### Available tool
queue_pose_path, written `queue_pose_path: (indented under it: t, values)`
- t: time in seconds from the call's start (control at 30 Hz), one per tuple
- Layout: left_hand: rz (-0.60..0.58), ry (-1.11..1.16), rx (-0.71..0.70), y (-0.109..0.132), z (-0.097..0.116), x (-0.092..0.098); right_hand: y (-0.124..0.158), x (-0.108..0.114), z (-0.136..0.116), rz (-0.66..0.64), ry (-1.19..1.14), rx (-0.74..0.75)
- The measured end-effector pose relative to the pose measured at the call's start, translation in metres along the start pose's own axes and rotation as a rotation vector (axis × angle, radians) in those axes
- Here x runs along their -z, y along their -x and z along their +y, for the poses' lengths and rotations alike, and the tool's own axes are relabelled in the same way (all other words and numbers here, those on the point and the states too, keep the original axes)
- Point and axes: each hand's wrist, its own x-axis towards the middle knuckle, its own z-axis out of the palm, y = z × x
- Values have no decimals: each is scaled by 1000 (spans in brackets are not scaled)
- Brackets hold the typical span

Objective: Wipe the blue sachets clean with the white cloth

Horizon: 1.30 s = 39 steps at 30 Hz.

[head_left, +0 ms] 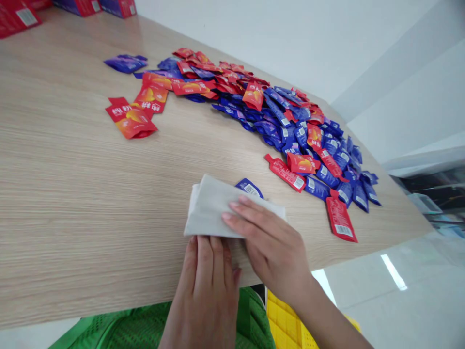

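A folded grey-white cloth (214,206) lies at the near edge of the wooden table (83,194), held between both hands. My right hand (271,245) comes in from the lower right, its fingers pressed across the top of the cloth. My left hand (203,286) rises from below, fingertips at the cloth's lower edge. A blue sachet (249,188) pokes out from behind the cloth. Beyond it spreads a large pile of red and blue sachets (272,116). Several red sachets (131,118) lie apart to the left.
Red and purple cartons (18,14) stand at the table's far left corner. Below the near edge are a green mesh bag (145,329) and a yellow plastic crate (285,322). A tiled floor (399,286) shows beyond the table's right edge.
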Motion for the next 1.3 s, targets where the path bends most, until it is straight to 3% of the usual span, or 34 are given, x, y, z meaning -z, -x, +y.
queue_pose_path:
  t: [0.1, 0.23, 0.33, 0.43, 0.53, 0.6, 0.8, 0.87, 1.0, 1.1, 1.17, 1.3]
  values:
    - [4, 30, 13, 1, 1, 2, -4, -4, 7, -77, 6, -4]
    - [17, 122, 123, 3, 6, 2, -5, 2, 44, 35, 81, -242]
    - [29, 133, 134, 3, 8, 0, -3, 8, 53, 137, 107, -353]
    - [25, 121, 117, 2, 8, -2, 0, 8, 32, 169, 22, -272]
    - [1, 125, 117, 1, 8, -2, -1, 0, 9, 14, -17, -51]
    - [-7, 123, 115, 1, 8, -1, -4, -5, 8, -76, -1, 13]
    - [26, 153, 134, 2, 8, -3, -10, 4, 58, 44, 116, -301]
    - [30, 155, 132, 2, 9, -4, -8, 9, 59, 94, 123, -350]
    - [39, 147, 136, 4, 9, -3, -2, 9, 24, 145, 31, -241]
    - [8, 147, 99, 4, 8, -1, -2, 0, 0, -43, -4, -26]
    - [-10, 140, 94, 4, 7, 1, -5, -5, 3, -123, 4, 21]
    - [13, 145, 125, 4, 7, 0, -8, -1, 42, -19, 78, -191]
